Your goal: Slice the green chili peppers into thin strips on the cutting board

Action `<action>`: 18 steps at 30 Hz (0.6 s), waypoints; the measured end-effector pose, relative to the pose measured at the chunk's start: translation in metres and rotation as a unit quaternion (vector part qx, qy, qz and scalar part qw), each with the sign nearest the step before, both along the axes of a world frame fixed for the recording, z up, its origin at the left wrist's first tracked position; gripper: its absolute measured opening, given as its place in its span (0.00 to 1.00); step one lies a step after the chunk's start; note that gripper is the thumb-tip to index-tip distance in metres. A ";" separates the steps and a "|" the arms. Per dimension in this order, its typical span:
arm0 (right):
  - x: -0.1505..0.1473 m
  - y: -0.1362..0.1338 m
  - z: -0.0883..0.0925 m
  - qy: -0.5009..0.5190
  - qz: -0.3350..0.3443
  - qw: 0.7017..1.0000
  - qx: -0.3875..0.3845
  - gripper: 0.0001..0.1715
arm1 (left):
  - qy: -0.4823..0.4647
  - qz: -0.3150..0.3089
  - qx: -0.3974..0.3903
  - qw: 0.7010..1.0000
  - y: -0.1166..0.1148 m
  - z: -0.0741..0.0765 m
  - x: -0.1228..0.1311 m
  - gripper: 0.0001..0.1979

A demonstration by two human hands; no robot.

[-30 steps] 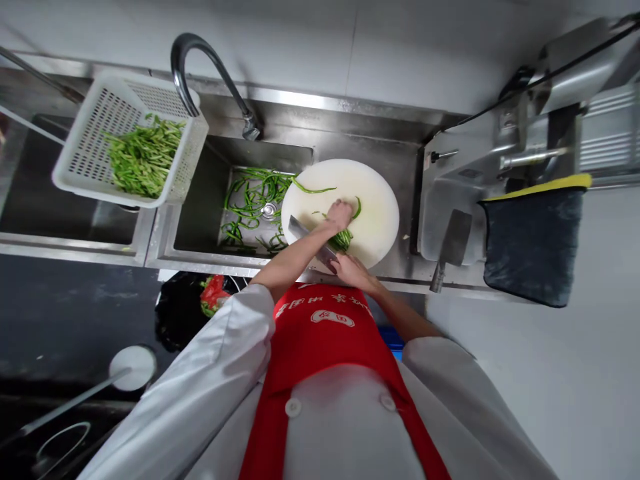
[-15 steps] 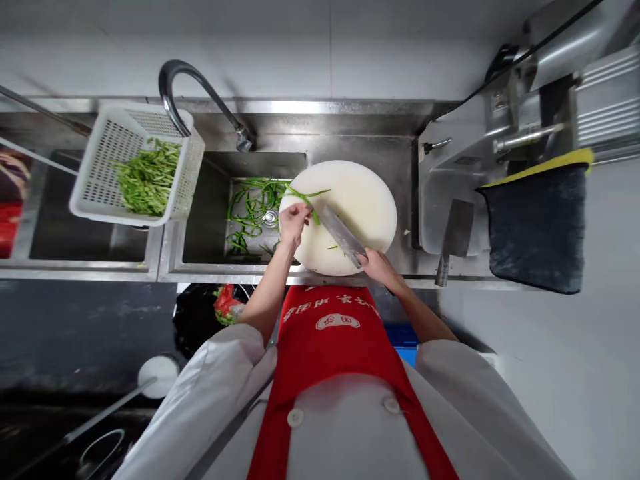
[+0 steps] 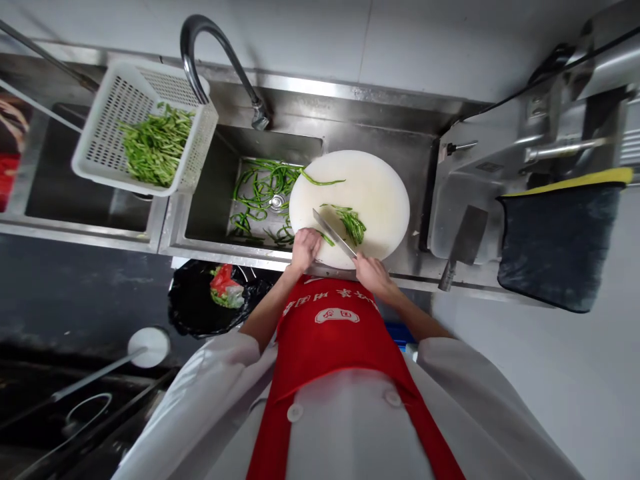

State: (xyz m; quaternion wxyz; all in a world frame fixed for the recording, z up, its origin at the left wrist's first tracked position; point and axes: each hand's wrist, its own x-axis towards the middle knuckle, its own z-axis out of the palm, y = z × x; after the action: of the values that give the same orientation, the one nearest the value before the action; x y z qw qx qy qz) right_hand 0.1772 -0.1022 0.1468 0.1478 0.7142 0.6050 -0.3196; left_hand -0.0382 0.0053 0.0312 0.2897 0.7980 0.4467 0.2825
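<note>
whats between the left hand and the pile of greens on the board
The knife blade, held by the right hand, crosses the board between left hand and greens, head view.

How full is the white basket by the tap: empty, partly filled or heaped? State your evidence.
Partly filled: the basket holds cut greens on its floor; its mesh walls rise bare above them.

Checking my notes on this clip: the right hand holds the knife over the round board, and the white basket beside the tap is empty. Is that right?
Not quite. The basket is not empty: it holds cut greens, as the head view shows. The rest stands: the right hand holds the knife over the round board, and the basket sits beside the tap.
</note>
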 end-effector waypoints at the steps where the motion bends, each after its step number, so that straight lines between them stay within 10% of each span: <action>1: -0.002 -0.001 0.000 0.002 0.000 1.000 -0.004 0.21 | 0.023 -0.050 0.007 0.998 0.003 -0.004 0.003 0.12; 18: -0.021 0.013 0.003 0.012 0.005 1.000 -0.002 0.21 | 0.108 -0.077 0.045 0.990 0.006 -0.019 0.008 0.13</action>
State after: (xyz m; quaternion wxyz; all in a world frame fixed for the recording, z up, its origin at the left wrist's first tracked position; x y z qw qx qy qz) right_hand 0.1564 -0.0889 0.1494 0.1433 0.7072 0.6093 -0.3289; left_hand -0.0298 0.0113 0.0125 0.2244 0.8680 0.3997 0.1909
